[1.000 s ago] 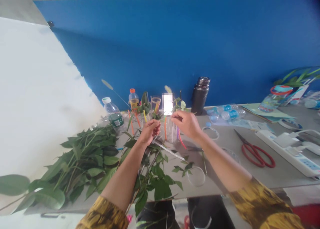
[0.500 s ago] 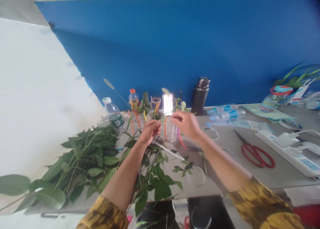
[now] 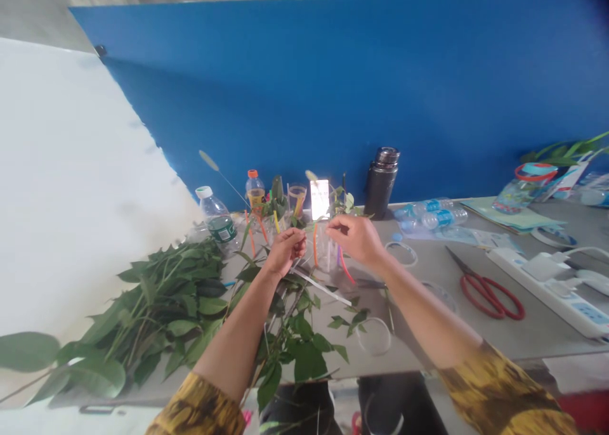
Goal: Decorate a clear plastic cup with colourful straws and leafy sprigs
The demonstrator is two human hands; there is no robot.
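Observation:
My left hand (image 3: 286, 252) is closed in a pinch above the cut leafy stems (image 3: 304, 346). Whatever its fingers hold is too small to make out. A short way to the right, my right hand (image 3: 356, 237) also pinches with thumb and forefinger, and nothing I can name shows between them. Behind and below the hands stand clear containers with coloured straws, among them an orange straw (image 3: 314, 246) and a red one (image 3: 347, 267). A white strip (image 3: 322, 288) lies across the table under my left hand. A lit phone (image 3: 320, 200) stands upright behind the hands.
A heap of leafy branches (image 3: 176, 302) covers the table's left side. Beyond it is a green-labelled bottle (image 3: 222, 227). A dark thermos (image 3: 382, 182) stands by the blue panel. Red-handled scissors (image 3: 490, 295) and a power strip (image 3: 552, 292) lie at right, near plastic bottles (image 3: 442, 217).
Both hands keep nearly the same pinched pose and place. The right hand sits very slightly lower in view. The phone's screen, blurred over before, now shows digits.

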